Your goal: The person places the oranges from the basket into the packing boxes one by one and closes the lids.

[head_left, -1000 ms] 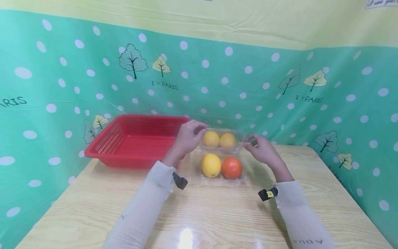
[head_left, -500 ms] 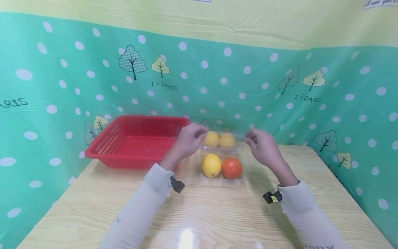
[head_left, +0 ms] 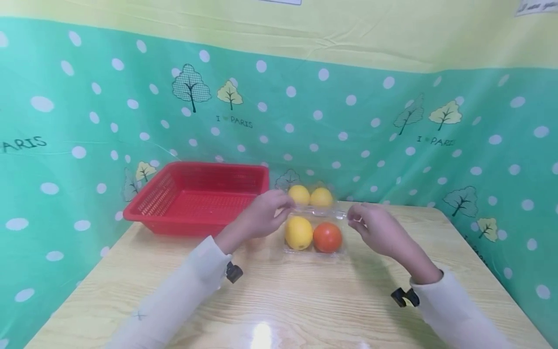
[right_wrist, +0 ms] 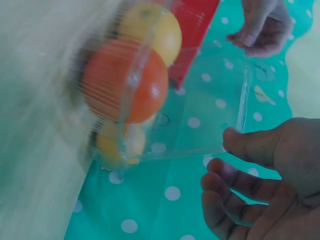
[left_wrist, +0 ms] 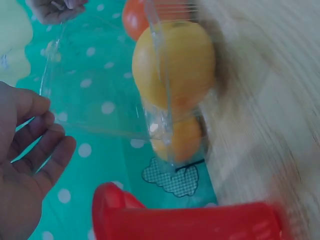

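Note:
A clear plastic clamshell box (head_left: 315,253) stands on the table with its hinged lid (right_wrist: 215,100) raised. In its front lie a yellow round fruit (head_left: 298,233) and a red-orange fruit that looks like a tomato (head_left: 328,237). Two yellow-orange fruits (head_left: 321,198) show behind them. My left hand (head_left: 269,212) pinches the lid's left corner with its fingertips. At the opposite corner my right hand (head_left: 378,229) holds the lid, the thumb (right_wrist: 250,146) on its edge and the other fingers bent below. Both hands are above the box.
A red plastic basket (head_left: 152,220) with slotted sides stands left of the box, close to my left forearm. Behind the wooden table (head_left: 305,300) hangs a green dotted curtain (head_left: 348,121).
Both hands have come down and toward me with the lid edge, so the lid now leans over the box. The fruits and basket have stayed in place.

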`<action>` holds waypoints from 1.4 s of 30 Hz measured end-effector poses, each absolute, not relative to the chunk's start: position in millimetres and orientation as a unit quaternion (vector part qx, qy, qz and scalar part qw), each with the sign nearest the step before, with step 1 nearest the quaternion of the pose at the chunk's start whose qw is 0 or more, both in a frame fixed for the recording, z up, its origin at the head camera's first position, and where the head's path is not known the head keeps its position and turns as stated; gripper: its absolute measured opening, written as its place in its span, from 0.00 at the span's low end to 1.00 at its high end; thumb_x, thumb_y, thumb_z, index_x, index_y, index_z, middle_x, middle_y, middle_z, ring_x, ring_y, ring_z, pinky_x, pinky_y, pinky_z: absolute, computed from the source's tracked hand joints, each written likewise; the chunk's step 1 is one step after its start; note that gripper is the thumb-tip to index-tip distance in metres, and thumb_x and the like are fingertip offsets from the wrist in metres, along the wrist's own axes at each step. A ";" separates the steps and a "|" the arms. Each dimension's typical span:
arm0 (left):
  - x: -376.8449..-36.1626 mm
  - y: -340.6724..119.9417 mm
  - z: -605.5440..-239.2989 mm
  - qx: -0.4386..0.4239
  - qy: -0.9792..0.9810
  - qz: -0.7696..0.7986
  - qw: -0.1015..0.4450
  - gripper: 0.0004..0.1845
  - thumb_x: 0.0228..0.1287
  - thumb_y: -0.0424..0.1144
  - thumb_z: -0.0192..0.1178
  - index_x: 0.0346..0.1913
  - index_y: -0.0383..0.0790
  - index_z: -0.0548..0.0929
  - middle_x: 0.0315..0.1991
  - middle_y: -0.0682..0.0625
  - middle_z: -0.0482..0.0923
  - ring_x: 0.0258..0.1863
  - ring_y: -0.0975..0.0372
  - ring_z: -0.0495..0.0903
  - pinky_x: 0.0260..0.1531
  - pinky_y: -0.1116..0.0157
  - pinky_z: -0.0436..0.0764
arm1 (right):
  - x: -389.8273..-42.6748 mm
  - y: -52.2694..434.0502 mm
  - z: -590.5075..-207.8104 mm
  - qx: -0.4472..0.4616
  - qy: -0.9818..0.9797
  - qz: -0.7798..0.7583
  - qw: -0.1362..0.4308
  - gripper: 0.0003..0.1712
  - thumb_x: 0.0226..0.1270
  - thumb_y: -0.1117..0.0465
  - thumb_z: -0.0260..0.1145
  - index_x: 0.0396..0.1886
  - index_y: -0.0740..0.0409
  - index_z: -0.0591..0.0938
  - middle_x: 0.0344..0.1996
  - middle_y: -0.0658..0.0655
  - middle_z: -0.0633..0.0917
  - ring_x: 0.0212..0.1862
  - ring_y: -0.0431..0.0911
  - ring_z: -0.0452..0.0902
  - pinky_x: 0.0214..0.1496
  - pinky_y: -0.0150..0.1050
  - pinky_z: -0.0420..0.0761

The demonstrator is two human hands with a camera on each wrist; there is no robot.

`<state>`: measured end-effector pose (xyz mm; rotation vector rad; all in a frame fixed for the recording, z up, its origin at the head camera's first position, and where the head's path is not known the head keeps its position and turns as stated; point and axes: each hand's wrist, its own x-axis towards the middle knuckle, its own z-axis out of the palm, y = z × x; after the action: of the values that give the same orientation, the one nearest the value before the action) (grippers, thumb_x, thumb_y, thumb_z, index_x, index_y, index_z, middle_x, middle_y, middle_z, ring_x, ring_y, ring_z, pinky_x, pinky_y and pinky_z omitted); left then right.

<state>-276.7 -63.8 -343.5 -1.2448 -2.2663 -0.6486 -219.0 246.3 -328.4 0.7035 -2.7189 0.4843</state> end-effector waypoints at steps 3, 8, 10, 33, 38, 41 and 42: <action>-270.5 -65.1 -345.1 -0.481 -0.821 -0.185 0.244 0.07 0.65 0.29 0.66 0.44 0.40 0.87 0.40 0.51 0.84 0.43 0.59 0.82 0.47 0.65 0.82 | -211.3 247.1 -334.0 0.255 -0.944 0.150 0.147 0.09 0.63 0.71 0.72 0.38 0.55 0.85 0.33 0.49 0.84 0.38 0.46 0.81 0.41 0.45 0.85; -257.1 -68.4 -354.6 -0.520 -0.804 -0.132 0.255 0.07 0.63 0.28 0.65 0.42 0.40 0.85 0.38 0.50 0.82 0.39 0.58 0.80 0.41 0.66 0.83 | -202.6 247.5 -346.3 0.277 -0.942 0.110 0.155 0.11 0.59 0.71 0.75 0.35 0.51 0.85 0.29 0.45 0.80 0.33 0.40 0.76 0.36 0.39 0.82; -252.0 -69.0 -360.5 -0.534 -0.794 -0.117 0.265 0.06 0.62 0.27 0.65 0.40 0.39 0.84 0.34 0.50 0.80 0.35 0.59 0.78 0.36 0.68 0.81 | -199.7 248.5 -351.3 0.289 -0.939 0.095 0.159 0.12 0.58 0.70 0.77 0.35 0.50 0.85 0.30 0.45 0.80 0.33 0.40 0.76 0.35 0.39 0.82; -246.8 -70.5 -399.8 -0.566 -0.763 0.014 0.312 0.09 0.55 0.32 0.72 0.38 0.45 0.84 0.32 0.55 0.79 0.33 0.63 0.78 0.31 0.71 0.77 | -206.3 265.7 -389.5 0.409 -0.886 0.046 0.211 0.13 0.51 0.60 0.83 0.35 0.51 0.88 0.29 0.45 0.81 0.31 0.37 0.74 0.32 0.33 0.79; -247.8 -70.5 -399.6 -0.575 -0.726 0.094 0.365 0.06 0.60 0.32 0.70 0.35 0.44 0.82 0.30 0.55 0.79 0.29 0.64 0.75 0.27 0.73 0.75 | -211.7 263.3 -394.8 0.475 -0.829 -0.014 0.295 0.17 0.45 0.55 0.84 0.32 0.54 0.87 0.29 0.47 0.83 0.32 0.42 0.76 0.34 0.37 0.79; -249.0 -71.4 -400.2 -0.580 -0.713 0.113 0.378 0.06 0.61 0.32 0.70 0.36 0.44 0.82 0.31 0.55 0.80 0.29 0.65 0.76 0.28 0.73 0.76 | -214.5 262.4 -398.0 0.491 -0.810 -0.030 0.320 0.18 0.44 0.56 0.84 0.31 0.56 0.84 0.28 0.48 0.83 0.31 0.43 0.76 0.34 0.37 0.78; -249.1 -71.7 -399.6 -0.581 -0.711 0.116 0.378 0.06 0.60 0.32 0.70 0.36 0.43 0.82 0.31 0.55 0.80 0.30 0.65 0.76 0.29 0.73 0.76 | -215.2 262.3 -398.9 0.493 -0.807 -0.032 0.324 0.18 0.44 0.57 0.84 0.31 0.56 0.84 0.28 0.48 0.83 0.31 0.43 0.76 0.34 0.37 0.78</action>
<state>-249.1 -71.7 -399.6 -1.4859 -1.8163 0.2974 -215.2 262.3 -398.9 1.2944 -2.1167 -0.0849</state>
